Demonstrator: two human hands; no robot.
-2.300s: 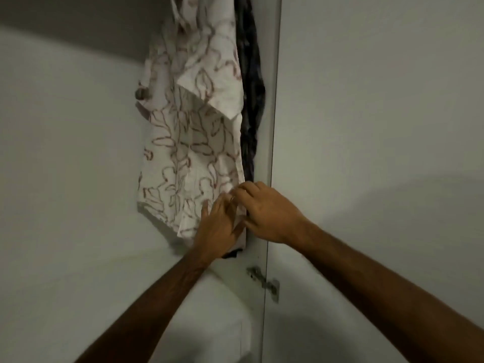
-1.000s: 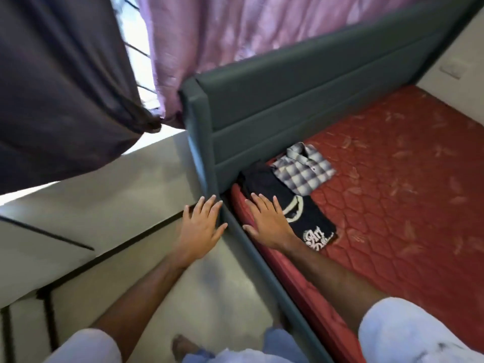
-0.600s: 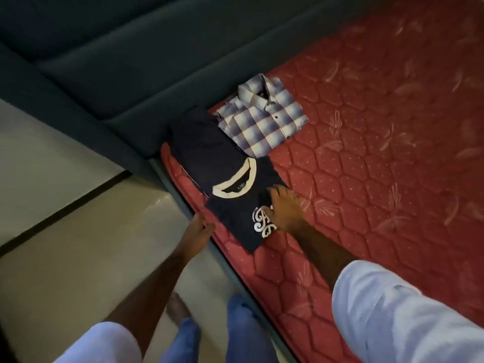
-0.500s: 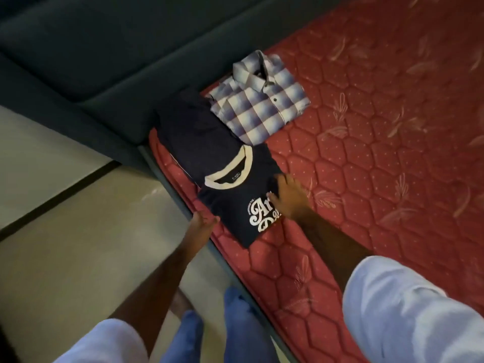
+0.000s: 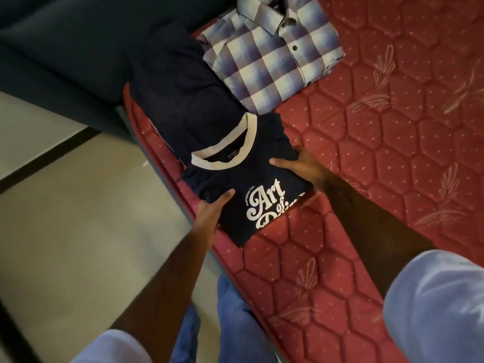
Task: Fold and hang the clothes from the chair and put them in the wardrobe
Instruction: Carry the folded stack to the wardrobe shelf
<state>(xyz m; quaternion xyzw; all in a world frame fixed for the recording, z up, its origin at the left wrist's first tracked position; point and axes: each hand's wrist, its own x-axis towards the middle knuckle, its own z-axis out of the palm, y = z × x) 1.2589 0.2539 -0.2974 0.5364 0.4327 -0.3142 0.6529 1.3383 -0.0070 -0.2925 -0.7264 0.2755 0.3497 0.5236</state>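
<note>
Red quilted mattress (image 5: pixel 366 158), pale tiled floor (image 5: pixel 65 218). Left hand (image 5: pixel 209 213) and right hand (image 5: pixel 303 166) grip folded navy T-shirt (image 5: pixel 243 179) at opposite edges.

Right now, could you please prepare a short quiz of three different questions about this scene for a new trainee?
1. True or false: the checked shirt lies unfolded across the floor.
2. Which garment do both hands grip? A) the folded dark T-shirt with white lettering B) the checked shirt C) the plain dark folded garment
3. Fill in: the left hand holds the T-shirt at its edge nearest the ____, while the right hand holds the opposite side, over the red mattress.

Key
1. False: it lies folded on the mattress.
2. A
3. floor
</note>
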